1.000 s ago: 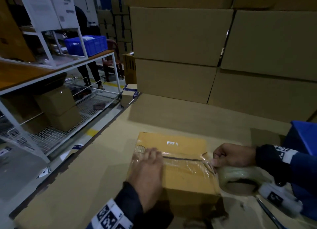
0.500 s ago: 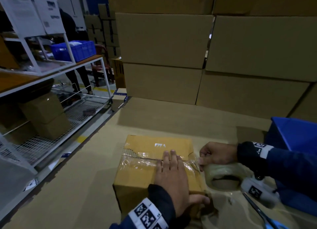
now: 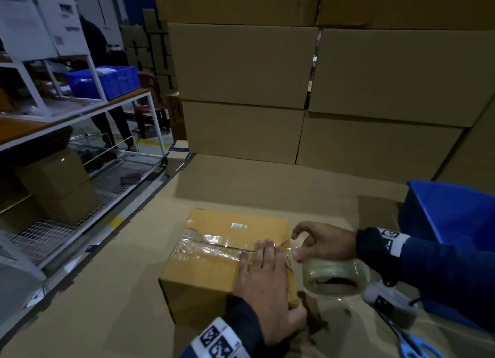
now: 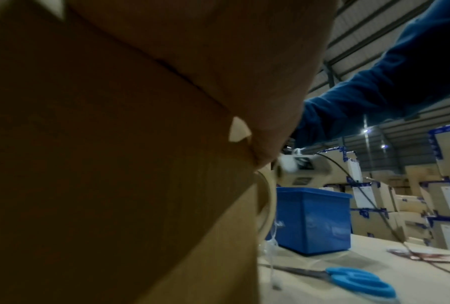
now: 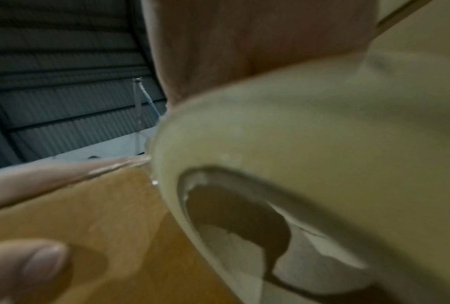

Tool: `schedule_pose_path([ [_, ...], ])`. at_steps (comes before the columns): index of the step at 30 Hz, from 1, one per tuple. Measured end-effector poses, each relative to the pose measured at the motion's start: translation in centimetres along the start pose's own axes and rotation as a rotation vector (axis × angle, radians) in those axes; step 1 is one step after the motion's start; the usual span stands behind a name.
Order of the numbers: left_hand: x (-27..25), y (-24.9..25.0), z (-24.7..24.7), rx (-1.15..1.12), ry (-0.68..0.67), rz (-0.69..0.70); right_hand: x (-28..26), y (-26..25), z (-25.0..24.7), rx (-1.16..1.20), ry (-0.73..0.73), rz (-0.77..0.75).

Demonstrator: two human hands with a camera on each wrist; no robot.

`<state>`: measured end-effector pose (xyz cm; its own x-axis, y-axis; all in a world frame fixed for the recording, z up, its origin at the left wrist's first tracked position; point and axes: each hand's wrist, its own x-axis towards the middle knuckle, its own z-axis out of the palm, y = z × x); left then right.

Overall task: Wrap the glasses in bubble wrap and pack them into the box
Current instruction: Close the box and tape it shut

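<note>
A closed cardboard box (image 3: 214, 272) sits on the cardboard-covered table, and no glasses are visible. A strip of clear tape (image 3: 211, 248) runs along its top seam. My left hand (image 3: 263, 274) lies flat on the box's right end. Its straight fingers press the tape and its thumb hangs over the near right corner. Just right of the box, my right hand (image 3: 324, 244) grips the clear tape roll (image 3: 334, 276) from above, pinching tape at the box's edge with the index finger lifted. The roll (image 5: 322, 164) fills the right wrist view beside the box (image 5: 88, 216).
Blue-handled scissors (image 3: 417, 344) lie on the table near my right forearm. A blue bin (image 3: 450, 213) stands at the right. Large stacked cartons (image 3: 241, 63) wall off the back. A white wire rack (image 3: 80, 170) with boxes stands to the left.
My left hand has slid rightward along the taped seam to the box's right end. The right hand still holds the roll at that edge, and its index finger has lifted.
</note>
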<state>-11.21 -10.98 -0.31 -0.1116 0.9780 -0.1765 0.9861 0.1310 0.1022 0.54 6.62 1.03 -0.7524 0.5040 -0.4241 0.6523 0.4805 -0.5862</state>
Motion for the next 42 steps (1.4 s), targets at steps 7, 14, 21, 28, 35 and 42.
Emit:
schedule_pose_path([
  [7, -1.6, -5.6, -0.5, 0.120, 0.045, 0.245, -0.3, -0.5, 4.9, 0.145, 0.230, -0.093],
  [14, -4.5, -4.9, 1.2, -0.049, 0.010, -0.149, -1.1, -1.5, 9.9, 0.317, 0.529, -0.088],
  [21, -4.6, -6.8, 2.5, -0.184, 0.143, -0.047, -1.6, -2.3, 8.6, 0.374, 0.415, -0.072],
  [28, -3.8, -10.9, 1.4, -0.278, 0.225, 0.125, -1.8, -2.6, 8.5, 0.570, 0.362, -0.009],
  [35, -3.8, -8.3, 2.9, -0.463, 0.355, -0.262, -1.2, -2.3, 9.8, 0.646, 0.370, -0.025],
  [42, -3.2, -10.9, 2.3, -0.544, 0.275, -0.085, -0.2, -2.0, 10.5, 0.523, 0.560, -0.073],
])
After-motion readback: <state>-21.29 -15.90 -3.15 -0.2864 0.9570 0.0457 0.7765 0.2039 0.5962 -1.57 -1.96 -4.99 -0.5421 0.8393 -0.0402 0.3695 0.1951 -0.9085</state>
